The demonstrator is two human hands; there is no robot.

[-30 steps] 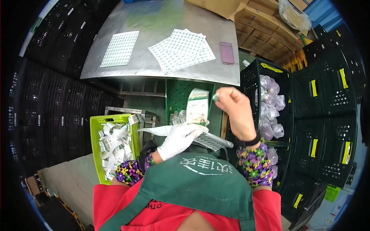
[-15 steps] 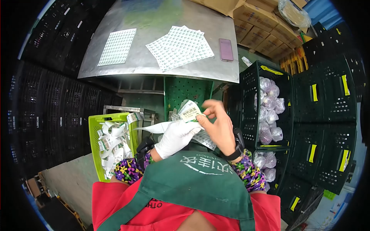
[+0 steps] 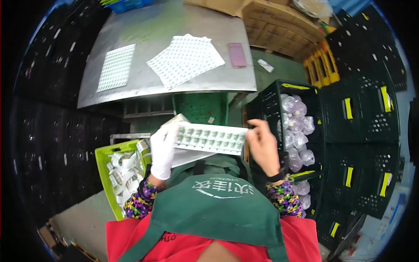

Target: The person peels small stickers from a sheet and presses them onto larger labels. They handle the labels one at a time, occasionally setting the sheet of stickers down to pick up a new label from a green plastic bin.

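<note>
A narrow sheet of small green-and-white stickers (image 3: 211,139) is stretched level between my hands, in front of the apron. My white-gloved left hand (image 3: 162,148) is closed on the sheet's left end. At the right end, my bare right hand (image 3: 264,146) pinches the edge between thumb and fingers. A label corner (image 3: 178,118) sticks up behind the left glove, and a pale sheet (image 3: 192,157) shows below the stickers. Beside my left arm stands a lime-green crate (image 3: 104,168) heaped with curled label strips (image 3: 126,168).
Ahead, a metal table (image 3: 144,83) bears more sticker sheets (image 3: 185,59) and a purple phone (image 3: 237,55). On the right, a dark green crate (image 3: 323,126) holds net-wrapped round produce (image 3: 298,124). Black crates (image 3: 48,126) are stacked at left; cardboard boxes (image 3: 279,28) stand at the back.
The printed label and trailing strip pinched before are no longer between my fingers. My hands have moved apart, and the sticker sheet has come up between them. The view has shifted slightly.
</note>
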